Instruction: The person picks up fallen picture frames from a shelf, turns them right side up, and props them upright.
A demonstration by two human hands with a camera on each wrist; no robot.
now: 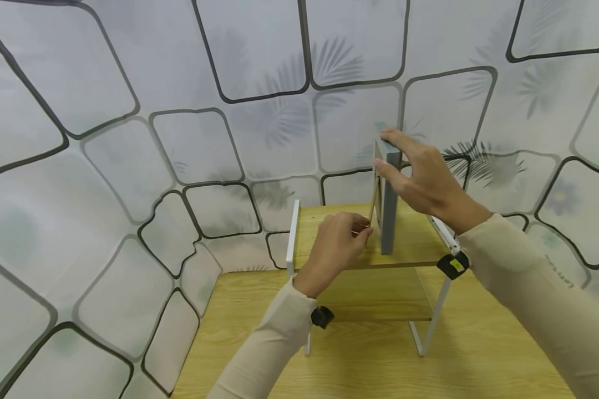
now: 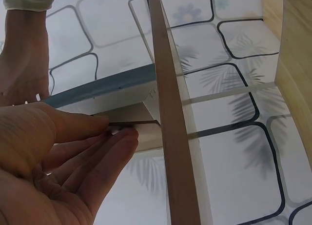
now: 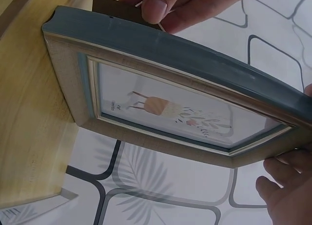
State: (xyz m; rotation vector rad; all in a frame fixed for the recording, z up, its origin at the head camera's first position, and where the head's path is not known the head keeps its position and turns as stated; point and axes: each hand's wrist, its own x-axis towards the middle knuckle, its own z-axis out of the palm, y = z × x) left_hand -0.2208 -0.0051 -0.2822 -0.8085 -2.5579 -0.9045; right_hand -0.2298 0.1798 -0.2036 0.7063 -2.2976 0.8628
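A picture frame (image 1: 388, 216) with a blue-grey edge stands upright on the top board of a small wooden shelf (image 1: 313, 227). My right hand (image 1: 426, 177) grips its upper part, with the thumb on one face and the fingers over the top. Behind the frame, my left hand (image 1: 336, 238) pinches the thin support leg (image 3: 114, 11), which is angled out from the back. In the right wrist view, a beige border (image 3: 161, 141) surrounds a printed picture (image 3: 185, 110) of a plant in a legged pot. Part of the leg is hidden by the left fingers.
The shelf has a lower board (image 1: 374, 293) and white metal side legs (image 1: 434, 321). It stands on a wood-grain surface (image 1: 249, 343). Close behind and to the left hangs a patterned cloth wall (image 1: 130, 166). Black straps (image 1: 322, 317) are on both wrists.
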